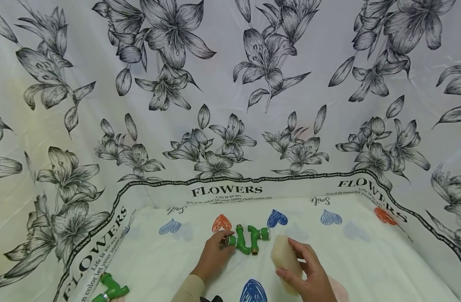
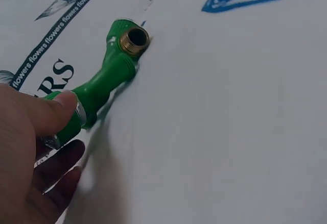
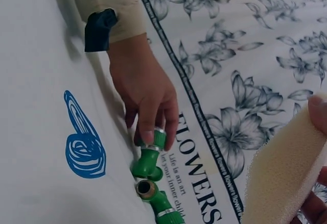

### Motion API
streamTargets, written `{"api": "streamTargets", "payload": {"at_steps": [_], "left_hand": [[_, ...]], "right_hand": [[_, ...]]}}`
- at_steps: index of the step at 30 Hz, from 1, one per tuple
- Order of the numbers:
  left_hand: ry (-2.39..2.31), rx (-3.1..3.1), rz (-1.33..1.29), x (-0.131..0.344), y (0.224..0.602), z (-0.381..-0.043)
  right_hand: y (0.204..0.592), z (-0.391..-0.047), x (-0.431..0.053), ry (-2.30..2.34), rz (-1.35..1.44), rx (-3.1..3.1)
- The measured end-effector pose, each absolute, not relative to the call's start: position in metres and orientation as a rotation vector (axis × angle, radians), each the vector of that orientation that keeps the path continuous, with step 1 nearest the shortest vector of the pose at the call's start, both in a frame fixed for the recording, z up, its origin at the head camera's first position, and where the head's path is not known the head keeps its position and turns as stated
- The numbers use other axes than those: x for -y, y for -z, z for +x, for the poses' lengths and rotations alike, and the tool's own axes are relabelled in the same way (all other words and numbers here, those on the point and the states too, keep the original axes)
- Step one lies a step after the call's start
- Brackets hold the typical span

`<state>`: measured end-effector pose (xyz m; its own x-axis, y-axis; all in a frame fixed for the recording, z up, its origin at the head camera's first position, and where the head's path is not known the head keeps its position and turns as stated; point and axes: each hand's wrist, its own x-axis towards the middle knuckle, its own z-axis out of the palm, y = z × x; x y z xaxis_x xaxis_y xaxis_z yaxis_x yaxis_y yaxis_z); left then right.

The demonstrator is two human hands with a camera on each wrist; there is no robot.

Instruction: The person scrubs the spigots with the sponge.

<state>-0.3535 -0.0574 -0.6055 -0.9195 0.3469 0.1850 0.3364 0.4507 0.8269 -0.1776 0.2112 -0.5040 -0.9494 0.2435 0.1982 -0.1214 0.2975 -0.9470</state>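
My left hand pinches the knob end of a green plastic tap between thumb and fingers. In the left wrist view the thumb lies over the knob of that tap, and a brass threaded end points outward. Right beside it lies a second green tap, its brass end toward me; the right wrist view shows this second tap close to the first. My right hand holds a thick cream sponge, thumb on the near side and fingers on the far side. The sponge looks porous up close.
Another green tap lies at the lower left, near the raised cloth border. The white cloth carries printed hearts. Behind and at the sides, a flower-printed curtain rises like walls.
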Motion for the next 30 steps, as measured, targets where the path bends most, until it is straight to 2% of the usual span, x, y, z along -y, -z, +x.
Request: {"api": "streamTargets", "payload": {"at_steps": [10,19,25,30], "left_hand": [[-1.774,-2.475,0.619,0.055,0.548,-0.331],[-2.187,-2.068,0.575,0.040,0.495,-0.289],[-2.256,-2.021,0.578,0.032,0.475,-0.265],[-2.286,-2.002,0.579,0.032,0.471,-0.256]], "right_hand": [[0.504,-0.183,-0.198,-1.727,-0.054,2.259],[0.497,-0.187,-0.177,-1.730,0.108,2.235],[0.497,-0.186,-0.164,-1.784,0.202,2.185],[0.495,-0.186,-0.162,-1.802,0.156,2.215]]}}
